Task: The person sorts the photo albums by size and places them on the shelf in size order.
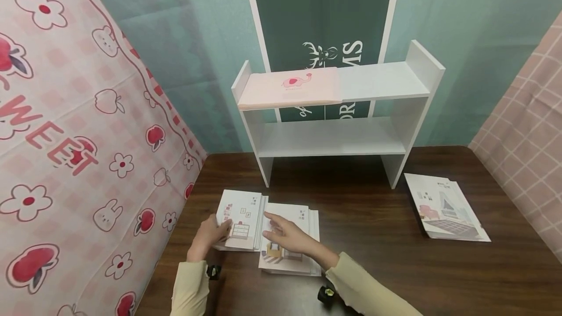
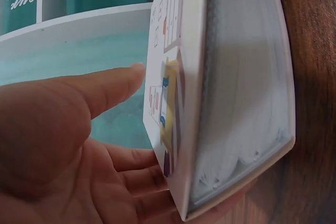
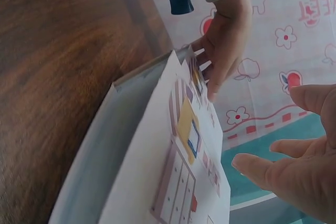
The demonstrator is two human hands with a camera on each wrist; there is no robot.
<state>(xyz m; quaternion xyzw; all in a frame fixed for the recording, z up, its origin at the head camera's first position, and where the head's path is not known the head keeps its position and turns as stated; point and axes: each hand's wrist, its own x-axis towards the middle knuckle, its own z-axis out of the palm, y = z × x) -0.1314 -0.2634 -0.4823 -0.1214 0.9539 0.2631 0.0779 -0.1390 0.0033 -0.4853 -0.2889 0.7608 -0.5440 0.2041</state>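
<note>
A white photo album with a drawn dresser on its cover lies at the left of the table. My left hand grips its left edge, thumb over the cover and fingers reaching beneath the edge. In the left wrist view, an album's clear plastic pages show between its covers beside the left hand. To the right is a second white photo album with a yellow armchair drawn on it. My right hand hovers over this one, fingers spread and holding nothing; the right wrist view shows its fingers apart from the cover.
Behind the albums stands a white two-tier shelf, a pink elephant-print item lying on its top. More white albums lie stacked at the table's right. A printed cloth hangs along the left side.
</note>
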